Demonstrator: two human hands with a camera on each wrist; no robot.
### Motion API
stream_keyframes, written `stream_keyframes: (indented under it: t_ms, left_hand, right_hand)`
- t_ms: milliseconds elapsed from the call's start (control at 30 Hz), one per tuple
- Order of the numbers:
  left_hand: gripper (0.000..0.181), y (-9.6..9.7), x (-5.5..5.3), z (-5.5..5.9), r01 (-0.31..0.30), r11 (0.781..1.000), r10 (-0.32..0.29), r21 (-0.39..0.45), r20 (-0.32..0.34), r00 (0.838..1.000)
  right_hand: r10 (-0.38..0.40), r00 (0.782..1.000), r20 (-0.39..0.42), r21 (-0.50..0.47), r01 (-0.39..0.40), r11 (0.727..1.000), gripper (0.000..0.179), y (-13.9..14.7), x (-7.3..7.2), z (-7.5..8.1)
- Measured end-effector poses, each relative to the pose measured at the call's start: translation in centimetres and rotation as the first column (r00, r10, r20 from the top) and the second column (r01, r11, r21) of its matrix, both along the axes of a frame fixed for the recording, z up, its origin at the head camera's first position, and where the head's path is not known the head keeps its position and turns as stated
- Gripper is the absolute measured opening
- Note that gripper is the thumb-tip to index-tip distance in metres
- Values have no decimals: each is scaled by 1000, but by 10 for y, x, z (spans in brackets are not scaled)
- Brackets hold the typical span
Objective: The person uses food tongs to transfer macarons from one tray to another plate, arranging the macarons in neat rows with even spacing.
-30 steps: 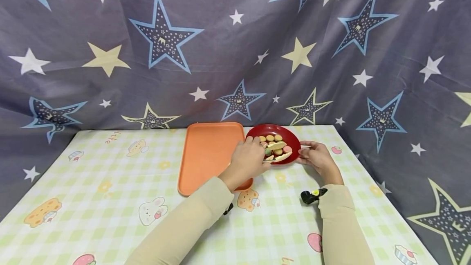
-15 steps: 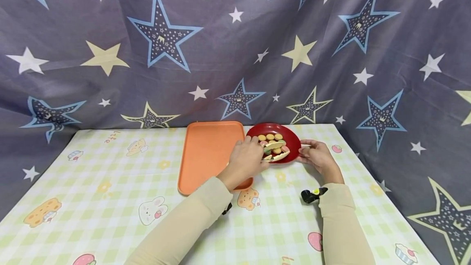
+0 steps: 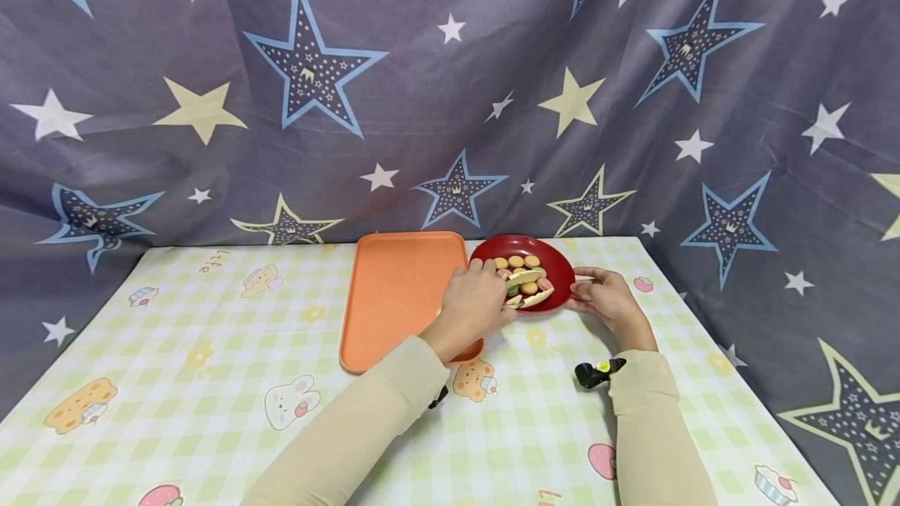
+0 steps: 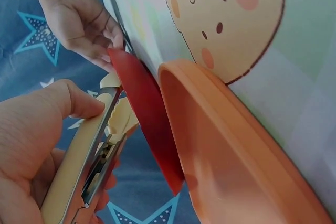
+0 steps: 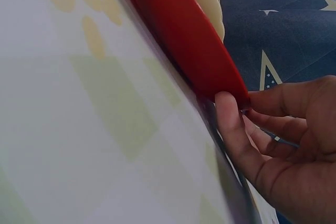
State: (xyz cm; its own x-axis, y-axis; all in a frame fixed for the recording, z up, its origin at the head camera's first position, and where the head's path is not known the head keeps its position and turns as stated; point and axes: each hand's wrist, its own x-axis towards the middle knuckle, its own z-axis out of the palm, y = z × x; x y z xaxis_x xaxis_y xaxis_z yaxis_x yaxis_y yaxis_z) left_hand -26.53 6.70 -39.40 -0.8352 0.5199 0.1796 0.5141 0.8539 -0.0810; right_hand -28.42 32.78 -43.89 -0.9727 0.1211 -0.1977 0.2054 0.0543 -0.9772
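Observation:
My left hand (image 3: 473, 307) grips a pair of food tongs (image 4: 79, 163) with cream handles and metal arms. The tongs' scalloped cream tips (image 3: 526, 277) stand apart, low over the red plate (image 3: 555, 258). Small round macarons (image 3: 516, 261), yellow, pink and green, lie in the plate; some show between the tips, others are partly hidden by the tongs and my left hand. At the plate's right rim my right hand (image 3: 610, 304) pinches the edge, its thumb (image 5: 228, 111) on the near side and fingers on the other.
An orange rectangular tray (image 3: 397, 295) lies just left of the plate, its right part hidden by my left forearm. The checked tablecloth (image 3: 232, 389) covers the table. Behind it hangs a dark curtain (image 3: 422, 61) with stars.

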Motion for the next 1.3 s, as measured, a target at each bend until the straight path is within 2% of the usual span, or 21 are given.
stream_keyframes:
  t_ms: [467, 800, 900, 1033, 1300]
  left_hand:
    - [45, -2, 1, 4, -4, 1000, 4, -12, -2, 1000]
    - [42, -7, 4, 6, 7, 1000, -7, -4, -6, 1000]
    - [41, -9, 5, 10, 8, 1000, -8, 21, -8, 1000]
    - [40, -16, 3, 18, 11, 998, -8, 67, -45, 999]
    - [39, -45, 2, 38, -3, 994, 14, 111, -95, 995]
  right_hand:
    - [7, 1000, 3, 0, -7, 1000, 52, -1, 0, 4]
    - [6, 1000, 8, 17, -6, 1000, 51, 0, 0, 0]
    - [10, 1000, 2, 9, -10, 1000, 52, 1, 0, -1]
    - [21, 1000, -4, -5, -21, 1000, 52, 0, 2, -1]
    - [-5, 1000, -1, 15, 5, 1000, 51, -1, 1, -2]
